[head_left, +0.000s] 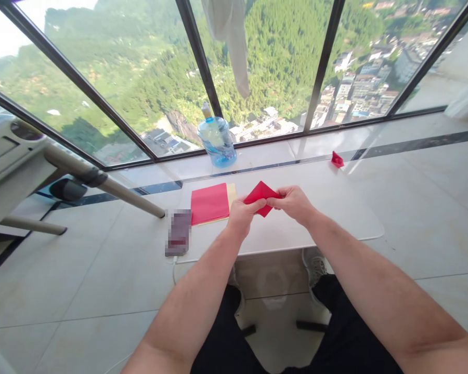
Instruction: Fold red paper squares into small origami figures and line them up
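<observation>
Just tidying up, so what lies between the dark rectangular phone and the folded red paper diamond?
In the head view: flat red rectangular paper, yellow paper showing beneath it, then the left hand gripping the folded red paper diamond.

Windows [288, 62]: bright daylight source, hazy glare upper left.
Floor tiles [432, 208]: pale sheen.
Phone [178, 234]: coarsely pixelated.
Window bars [323, 65]: splayed, wide-angle distortion.
</observation>
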`<act>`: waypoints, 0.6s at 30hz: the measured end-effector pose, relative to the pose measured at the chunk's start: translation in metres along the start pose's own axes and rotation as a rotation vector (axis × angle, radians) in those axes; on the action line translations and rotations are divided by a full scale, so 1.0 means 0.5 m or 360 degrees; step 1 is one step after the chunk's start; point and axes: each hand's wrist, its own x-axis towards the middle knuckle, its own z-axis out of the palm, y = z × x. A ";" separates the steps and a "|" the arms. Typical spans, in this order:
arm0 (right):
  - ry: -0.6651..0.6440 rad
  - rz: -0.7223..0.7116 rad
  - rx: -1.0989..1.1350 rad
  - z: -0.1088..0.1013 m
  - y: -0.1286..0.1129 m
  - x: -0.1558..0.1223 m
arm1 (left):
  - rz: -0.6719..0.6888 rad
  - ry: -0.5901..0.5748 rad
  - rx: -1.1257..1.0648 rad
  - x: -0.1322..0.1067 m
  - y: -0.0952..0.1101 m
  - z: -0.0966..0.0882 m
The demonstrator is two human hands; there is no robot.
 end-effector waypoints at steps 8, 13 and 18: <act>0.0041 -0.0069 0.0137 -0.011 0.011 0.005 | 0.0097 0.0171 -0.0150 -0.002 0.007 0.001; 0.0045 -0.0071 0.0213 -0.009 0.006 0.003 | 0.0093 0.0154 -0.0114 -0.003 0.010 0.001; 0.0080 -0.0113 0.0231 -0.010 0.004 0.004 | 0.0140 0.0098 -0.0112 -0.006 0.006 0.003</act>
